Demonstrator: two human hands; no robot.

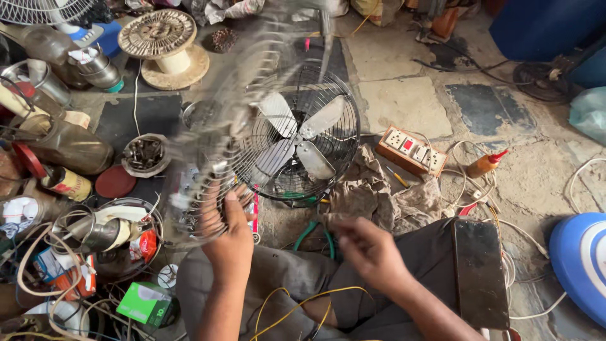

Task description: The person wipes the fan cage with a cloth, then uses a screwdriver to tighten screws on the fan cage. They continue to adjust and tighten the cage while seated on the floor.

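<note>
The front wire guard [252, 107] of a fan is seen blurred in the head view, raised above the floor and tilted over the left part of the fan. It is gripped at its lower rim by the left hand [228, 237], whose fingers are curled around the wires. The right hand [369, 249] is held apart from it, over the lap, loosely half-closed and blurred; nothing can be made out in it.

Behind the guard, the fan [297, 136] lies face up on the floor, its three metal blades [300, 132] exposed inside the rear cage. A crumpled grey rag [379, 189] lies just beside it on the right, and a switch-and-socket box [411, 150] and an orange squeeze bottle [485, 164] are set further right. A dark phone [480, 271] rests on the person's thigh, and yellow wires [303, 303] trail across the lap. A wooden cable spool [167, 47], tins, a bowl of small parts [145, 155] and tangled cords are crowded on the left.

The guard is judged to be light but springy: thin wires that may bend or snag if pressed in the middle. It is best taken by the stiffer outer ring, ideally at two opposite points, so that it is kept from swinging and clear of the blades.
</note>
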